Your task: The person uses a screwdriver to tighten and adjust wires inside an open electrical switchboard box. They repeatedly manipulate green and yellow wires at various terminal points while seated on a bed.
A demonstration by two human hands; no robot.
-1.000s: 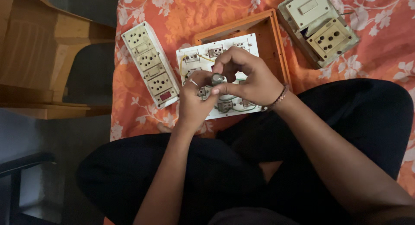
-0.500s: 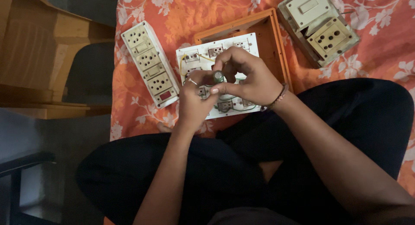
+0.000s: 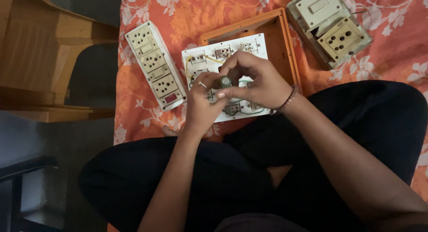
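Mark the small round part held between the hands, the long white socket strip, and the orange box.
Small round part [image 3: 226, 81], head view: its greenish round top, between the fingertips.
Long white socket strip [image 3: 155, 65], head view: middle of its face.
Orange box [image 3: 285, 44], head view: its right wall.

Layout of boards on the cloth

We see the wired plate [image 3: 232, 58] in the open box [image 3: 285, 44], socket strip [image 3: 155, 66] left, switch box [image 3: 330, 26] right.

Soft, even daylight falls on the orange floral cloth [image 3: 365, 80], brightest toward the top. The lower half is dim, and the black trousers [image 3: 187, 183] lose all detail in shadow. The picture is slightly soft and grainy, without harsh glare.
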